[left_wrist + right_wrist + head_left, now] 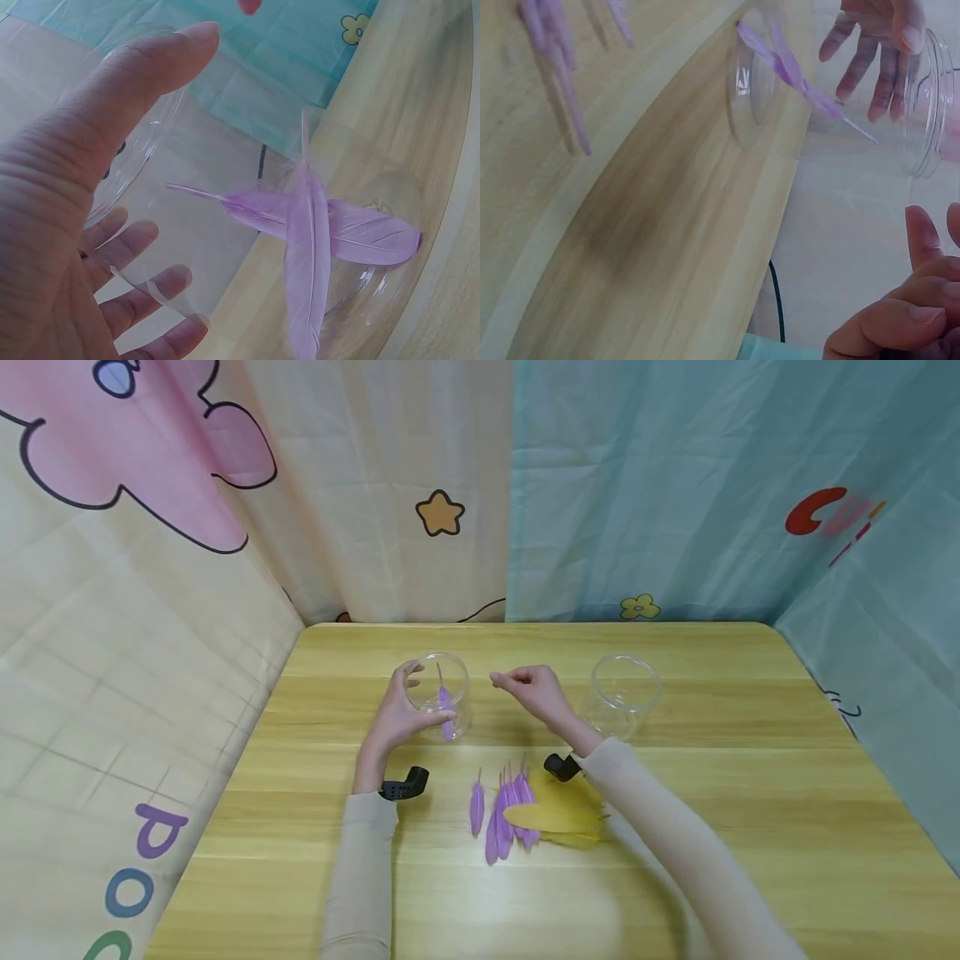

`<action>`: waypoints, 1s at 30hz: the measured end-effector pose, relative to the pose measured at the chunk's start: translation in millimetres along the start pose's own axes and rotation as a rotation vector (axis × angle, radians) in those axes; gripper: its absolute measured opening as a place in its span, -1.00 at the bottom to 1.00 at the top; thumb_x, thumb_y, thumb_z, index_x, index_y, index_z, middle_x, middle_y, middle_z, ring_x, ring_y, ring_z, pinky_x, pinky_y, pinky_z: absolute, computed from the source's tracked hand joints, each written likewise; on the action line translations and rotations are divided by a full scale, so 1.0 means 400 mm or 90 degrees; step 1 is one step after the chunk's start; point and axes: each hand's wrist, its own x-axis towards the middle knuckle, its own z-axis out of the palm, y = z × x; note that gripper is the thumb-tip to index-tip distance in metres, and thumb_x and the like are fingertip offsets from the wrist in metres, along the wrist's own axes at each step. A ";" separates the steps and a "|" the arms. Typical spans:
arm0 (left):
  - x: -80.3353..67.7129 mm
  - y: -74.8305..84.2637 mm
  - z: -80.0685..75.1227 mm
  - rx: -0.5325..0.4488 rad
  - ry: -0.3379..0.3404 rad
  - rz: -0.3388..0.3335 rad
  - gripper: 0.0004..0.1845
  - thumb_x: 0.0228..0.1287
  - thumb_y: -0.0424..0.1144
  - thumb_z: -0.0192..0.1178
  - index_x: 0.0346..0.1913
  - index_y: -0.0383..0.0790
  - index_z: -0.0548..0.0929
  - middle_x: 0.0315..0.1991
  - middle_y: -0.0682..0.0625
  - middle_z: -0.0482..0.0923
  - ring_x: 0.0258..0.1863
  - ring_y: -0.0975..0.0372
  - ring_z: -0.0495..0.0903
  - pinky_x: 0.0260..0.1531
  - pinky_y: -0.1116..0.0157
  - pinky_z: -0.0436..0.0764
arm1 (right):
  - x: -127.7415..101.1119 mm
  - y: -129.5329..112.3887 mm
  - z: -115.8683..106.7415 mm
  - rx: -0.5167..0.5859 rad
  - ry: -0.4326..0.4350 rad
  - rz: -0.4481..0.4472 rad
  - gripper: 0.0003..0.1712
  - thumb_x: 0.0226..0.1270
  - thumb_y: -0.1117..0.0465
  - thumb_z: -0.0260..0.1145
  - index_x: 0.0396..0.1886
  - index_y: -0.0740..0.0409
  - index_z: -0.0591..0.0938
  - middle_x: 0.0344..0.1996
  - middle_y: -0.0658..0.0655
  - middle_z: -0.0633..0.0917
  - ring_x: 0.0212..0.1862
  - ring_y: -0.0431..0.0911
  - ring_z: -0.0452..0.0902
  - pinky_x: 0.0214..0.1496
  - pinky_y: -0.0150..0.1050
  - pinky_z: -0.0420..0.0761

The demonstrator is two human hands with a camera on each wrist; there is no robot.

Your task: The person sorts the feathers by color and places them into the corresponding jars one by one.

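Between the hands [400, 714] [538, 695], touching the left, a jar [427, 692] holds purple feathers [307, 240].

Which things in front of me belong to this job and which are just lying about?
Apparently in the job:
left jar, held by the left hand
two purple feathers inside
loose purple feathers
yellow feathers, probably
right jar, probably

Apparently just surroundings or gear:
printed curtain
wooden table
black wrist cameras

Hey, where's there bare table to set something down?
Free: the table right of the right-hand clear jar and right sleeve, and the strip left of the left sleeve. Crowded: the middle, where purple feathers and yellow feathers lie together.
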 end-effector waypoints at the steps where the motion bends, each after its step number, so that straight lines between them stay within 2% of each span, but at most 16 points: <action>1: 0.001 0.001 0.000 0.000 -0.001 -0.001 0.20 -0.28 0.13 0.56 0.43 -0.03 0.06 0.34 0.04 0.15 0.29 0.05 0.20 0.04 -0.08 0.42 | -0.003 0.005 -0.005 -0.009 -0.012 0.006 -0.56 0.25 -0.14 0.30 -0.32 0.16 0.77 -0.28 0.06 0.72 -0.50 -0.17 0.21 -0.31 -0.20 0.29; 3: 0.002 0.003 0.000 0.000 -0.002 -0.005 0.20 -0.30 0.14 0.56 0.43 -0.02 0.07 0.34 0.05 0.16 0.29 0.06 0.20 0.04 -0.07 0.42 | -0.012 0.016 -0.018 -0.029 -0.047 0.020 -0.53 0.26 -0.14 0.30 -0.29 0.22 0.76 -0.44 0.08 0.66 -0.52 -0.15 0.14 -0.33 -0.19 0.25; 6: 0.002 0.006 -0.001 0.004 -0.003 -0.007 0.20 -0.29 0.14 0.56 0.43 -0.02 0.07 0.35 0.04 0.15 0.30 0.06 0.20 0.04 -0.07 0.42 | -0.024 0.034 -0.037 -0.082 -0.108 0.038 -0.51 0.24 -0.15 0.30 -0.30 0.22 0.76 -0.46 -0.01 0.65 -0.45 -0.24 0.27 -0.28 -0.22 0.30; 8: 0.003 0.007 -0.001 0.005 -0.003 -0.008 0.19 -0.29 0.13 0.56 0.43 -0.02 0.07 0.35 0.03 0.15 0.29 0.06 0.21 0.04 -0.07 0.42 | -0.033 0.047 -0.052 -0.110 -0.153 0.047 -0.52 0.23 -0.15 0.31 -0.33 0.21 0.77 -0.48 0.01 0.65 -0.51 -0.21 0.19 -0.35 -0.23 0.27; 10: 0.003 0.009 -0.001 0.008 -0.003 -0.009 0.19 -0.28 0.13 0.56 0.43 -0.02 0.07 0.35 0.02 0.15 0.29 0.06 0.21 0.04 -0.07 0.42 | -0.041 0.059 -0.063 -0.133 -0.193 0.052 -0.55 0.23 -0.12 0.33 -0.38 0.21 0.77 -0.40 0.01 0.72 -0.54 -0.24 0.19 -0.40 -0.27 0.27; 11: 0.004 0.009 -0.002 0.010 -0.003 -0.010 0.19 -0.28 0.14 0.55 0.43 -0.03 0.06 0.35 0.02 0.15 0.29 0.06 0.21 0.04 -0.07 0.42 | -0.045 0.064 -0.069 -0.143 -0.210 0.055 -0.56 0.23 -0.11 0.34 -0.41 0.21 0.77 -0.48 0.02 0.69 -0.57 -0.25 0.16 -0.45 -0.29 0.24; 13: 0.004 0.010 -0.003 0.014 -0.003 -0.012 0.19 -0.28 0.16 0.55 0.43 -0.02 0.07 0.35 0.03 0.15 0.29 0.06 0.21 0.04 -0.06 0.42 | -0.056 0.073 -0.079 -0.147 -0.243 0.062 -0.56 0.23 -0.05 0.35 -0.51 0.28 0.73 -0.67 0.02 0.57 -0.63 -0.19 0.00 -0.54 -0.30 0.14; 14: 0.005 0.009 -0.003 0.014 -0.002 -0.013 0.20 -0.29 0.16 0.55 0.43 -0.03 0.06 0.35 0.03 0.15 0.29 0.06 0.21 0.04 -0.06 0.42 | -0.060 0.077 -0.084 -0.148 -0.257 0.068 -0.56 0.22 -0.02 0.36 -0.57 0.29 0.69 -0.74 -0.01 0.48 -0.65 -0.20 -0.01 -0.57 -0.32 0.13; 17: 0.006 0.009 -0.005 0.015 -0.001 -0.014 0.20 -0.28 0.15 0.55 0.43 -0.05 0.06 0.34 0.04 0.16 0.29 0.06 0.21 0.04 -0.06 0.42 | -0.073 0.086 -0.093 -0.153 -0.292 0.084 -0.51 0.22 0.04 0.38 -0.76 0.24 0.50 -0.81 -0.07 0.22 -0.68 -0.22 -0.02 -0.62 -0.35 0.08; 18: 0.006 0.009 -0.006 0.014 0.000 -0.013 0.20 -0.28 0.15 0.55 0.43 -0.05 0.06 0.34 0.04 0.16 0.29 0.06 0.21 0.05 -0.06 0.42 | -0.076 0.087 -0.095 -0.151 -0.303 0.087 -0.49 0.21 0.06 0.38 -0.79 0.21 0.43 -0.81 -0.07 0.20 -0.69 -0.22 -0.01 -0.63 -0.35 0.07; 21: 0.007 0.012 -0.007 0.009 0.000 -0.013 0.20 -0.27 0.13 0.55 0.43 -0.06 0.06 0.34 0.04 0.16 0.29 0.05 0.20 0.06 -0.07 0.40 | -0.081 0.092 -0.099 -0.155 -0.331 0.093 -0.51 0.21 0.09 0.38 -0.78 0.15 0.40 -0.79 -0.07 0.25 -0.69 -0.24 0.02 -0.64 -0.37 0.09; 26: 0.008 0.012 -0.006 0.005 -0.002 -0.014 0.19 -0.27 0.12 0.56 0.42 -0.04 0.06 0.35 0.05 0.16 0.30 0.06 0.20 0.06 -0.08 0.40 | -0.081 0.095 -0.099 -0.166 -0.374 0.107 -0.64 0.20 0.09 0.39 -0.59 0.30 0.62 -0.75 -0.06 0.36 -0.69 -0.23 0.09 -0.64 -0.37 0.12; 30: 0.008 0.009 -0.003 0.006 -0.003 -0.014 0.19 -0.28 0.12 0.56 0.42 -0.03 0.06 0.35 0.05 0.15 0.29 0.06 0.20 0.05 -0.08 0.41 | -0.078 0.100 -0.096 -0.180 -0.390 0.115 -0.78 0.19 0.10 0.40 -0.49 0.17 0.74 -0.65 -0.05 0.54 -0.65 -0.23 0.13 -0.61 -0.36 0.14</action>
